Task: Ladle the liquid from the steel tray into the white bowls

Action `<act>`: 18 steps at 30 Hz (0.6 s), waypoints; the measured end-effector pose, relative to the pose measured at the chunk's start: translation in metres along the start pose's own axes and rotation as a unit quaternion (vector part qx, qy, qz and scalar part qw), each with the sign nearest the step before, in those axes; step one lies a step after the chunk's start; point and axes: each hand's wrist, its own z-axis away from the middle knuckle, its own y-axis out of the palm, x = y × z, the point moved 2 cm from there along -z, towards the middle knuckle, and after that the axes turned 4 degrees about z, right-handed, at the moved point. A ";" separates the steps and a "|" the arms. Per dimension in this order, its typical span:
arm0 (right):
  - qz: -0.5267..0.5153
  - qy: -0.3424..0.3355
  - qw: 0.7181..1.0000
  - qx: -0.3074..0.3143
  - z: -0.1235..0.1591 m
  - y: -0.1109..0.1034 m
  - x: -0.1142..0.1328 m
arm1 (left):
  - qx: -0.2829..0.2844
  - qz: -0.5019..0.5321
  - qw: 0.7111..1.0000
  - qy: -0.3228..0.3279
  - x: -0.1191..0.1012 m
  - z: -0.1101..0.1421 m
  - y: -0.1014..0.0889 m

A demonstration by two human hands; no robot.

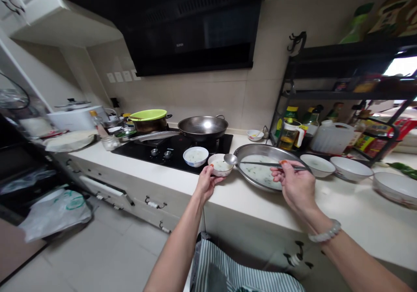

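My left hand (206,182) grips the near side of a small bowl (219,168) of pale soup with green bits, at the cooktop's right front corner. Closed around a long metal handle, my right hand (295,183) holds a ladle (230,159). The ladle's head is over the right rim of that small bowl, while its handle crosses above a wide steel basin (243,177) of the same pale soup. Another filled bowl (195,156) stands on the cooktop just left of the one in my left hand.
A wok (203,128) sits on the black cooktop (177,151), its handle pointing left, near a pot with a green basin (148,115) on top. Right of the steel basin stand several white bowls (350,168). A black rack (345,94) holds bottles. The range hood (195,31) hangs above.
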 end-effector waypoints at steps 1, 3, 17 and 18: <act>-0.019 0.019 1.000 -0.012 -0.003 -0.002 0.000 | 0.000 0.001 1.000 0.001 0.000 0.000 0.000; -0.041 0.045 0.998 -0.024 -0.006 -0.007 0.000 | 0.001 0.004 1.000 0.002 0.000 0.000 0.000; 0.004 0.029 0.996 -0.080 -0.028 -0.052 0.015 | 0.002 0.004 1.000 0.004 0.000 0.001 -0.001; 0.025 0.027 0.996 -0.077 -0.028 -0.058 0.015 | 0.004 0.006 1.000 0.004 0.000 0.001 -0.001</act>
